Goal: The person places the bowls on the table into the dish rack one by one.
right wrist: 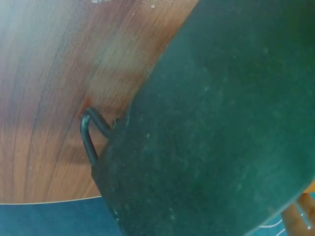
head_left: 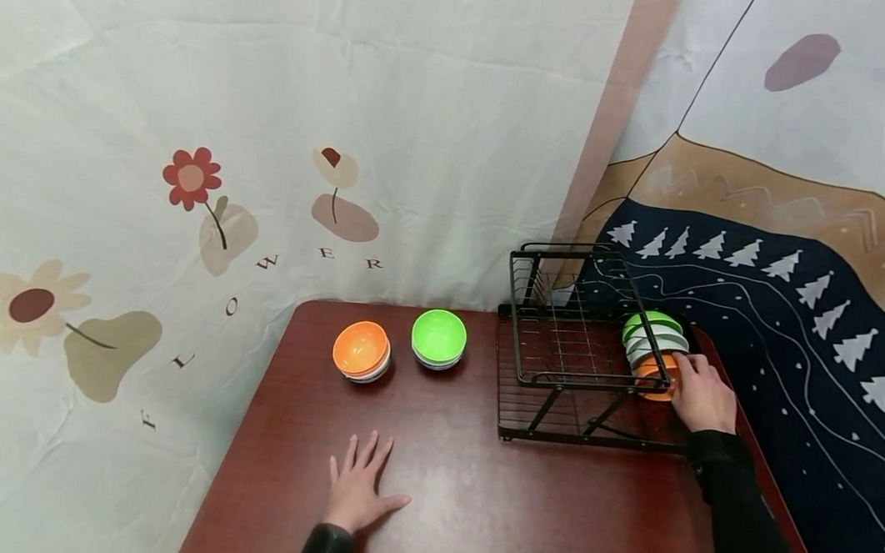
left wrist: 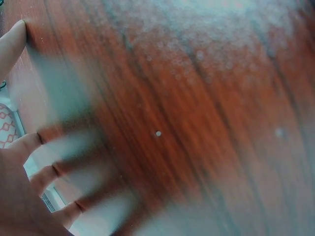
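Note:
At the right end of the black dish rack point(head_left: 577, 430), my right hand point(head_left: 706, 396) grips an orange bowl point(head_left: 654, 394) by its side, thumb and fingers at the rim. Behind that bowl, white bowls point(head_left: 657, 341) and a green bowl point(head_left: 641, 322) stand tilted in a row. In the right wrist view, a dark surface hides most of this hand; only a bit of the fingers point(right wrist: 295, 219) shows in the corner. With its fingers spread, my left hand point(head_left: 356, 493) rests on the brown table point(head_left: 469, 495), holding nothing.
Near the table's back edge sit two stacks, one topped by an orange bowl point(head_left: 360, 347), the other by a green bowl point(head_left: 438, 336), with white bowls beneath. The rack's raised upper basket point(head_left: 568, 316) stands left of the tilted bowls. Patterned cloth point(head_left: 434, 142) hangs behind.

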`<action>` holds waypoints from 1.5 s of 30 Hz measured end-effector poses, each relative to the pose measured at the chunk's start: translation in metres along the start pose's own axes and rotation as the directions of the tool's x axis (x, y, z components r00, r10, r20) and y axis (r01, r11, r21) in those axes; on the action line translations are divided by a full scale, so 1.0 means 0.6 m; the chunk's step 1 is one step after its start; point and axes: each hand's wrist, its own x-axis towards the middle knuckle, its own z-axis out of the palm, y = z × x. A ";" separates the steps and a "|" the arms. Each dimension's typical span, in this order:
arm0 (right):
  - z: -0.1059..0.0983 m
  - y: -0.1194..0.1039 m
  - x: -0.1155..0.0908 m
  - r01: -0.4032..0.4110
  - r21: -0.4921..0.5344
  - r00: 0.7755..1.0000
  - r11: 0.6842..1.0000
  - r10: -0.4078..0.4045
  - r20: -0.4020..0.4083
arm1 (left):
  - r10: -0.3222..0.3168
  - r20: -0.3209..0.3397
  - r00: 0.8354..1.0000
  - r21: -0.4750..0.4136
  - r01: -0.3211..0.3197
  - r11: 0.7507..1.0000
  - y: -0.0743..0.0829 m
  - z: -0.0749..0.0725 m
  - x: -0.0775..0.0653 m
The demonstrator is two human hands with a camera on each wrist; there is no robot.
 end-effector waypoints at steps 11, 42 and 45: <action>-0.019 -0.009 -0.007 0.011 0.004 1.000 1.000 -0.011 -0.004 | 0.011 -0.023 1.000 -0.020 -0.012 1.000 -0.004 0.006 -0.004; 0.007 -0.173 -0.279 -0.247 -0.027 0.834 0.969 0.227 0.502 | -0.001 0.008 1.000 -0.013 0.001 1.000 -0.007 0.001 0.003; 0.019 -0.164 -0.286 -0.243 -0.043 0.790 0.969 0.224 0.571 | -0.001 0.019 1.000 -0.011 0.001 1.000 -0.007 0.004 0.002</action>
